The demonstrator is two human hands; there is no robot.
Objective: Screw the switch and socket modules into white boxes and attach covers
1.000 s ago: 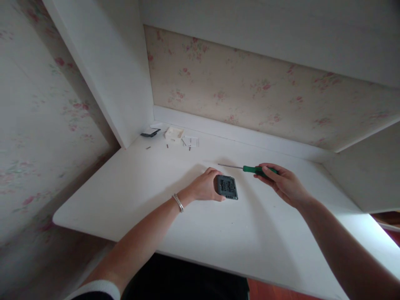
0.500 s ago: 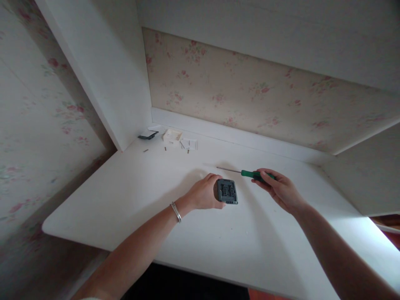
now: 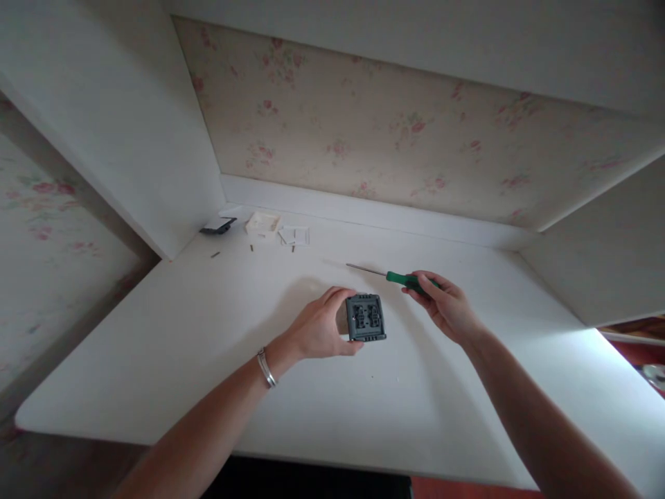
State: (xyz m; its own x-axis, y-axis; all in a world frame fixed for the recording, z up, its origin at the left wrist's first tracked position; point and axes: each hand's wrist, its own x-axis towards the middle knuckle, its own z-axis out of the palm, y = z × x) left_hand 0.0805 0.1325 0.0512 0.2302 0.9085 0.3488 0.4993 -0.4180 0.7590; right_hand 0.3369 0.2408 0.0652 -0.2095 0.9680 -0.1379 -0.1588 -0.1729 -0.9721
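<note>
My left hand [image 3: 318, 328] grips a dark grey square switch module [image 3: 366, 317] by its left edge, holding it just above the white desk [image 3: 156, 346]. A bracelet sits on that wrist. To the right, my right hand [image 3: 444, 305] is closed around the green handle of a screwdriver [image 3: 395, 277]. Its thin metal shaft points left, away from the module and slightly behind it.
At the back left corner lie a small black part [image 3: 218, 225], a white box-shaped part [image 3: 262, 224], a flat white plate [image 3: 294, 236] and a few loose screws [image 3: 215, 254]. White side panels and a flowered back wall enclose the desk.
My left hand has lifted the module slightly off the desk and turned it more toward me. The screwdriver hand stays beside it. The view has shifted right and down.
</note>
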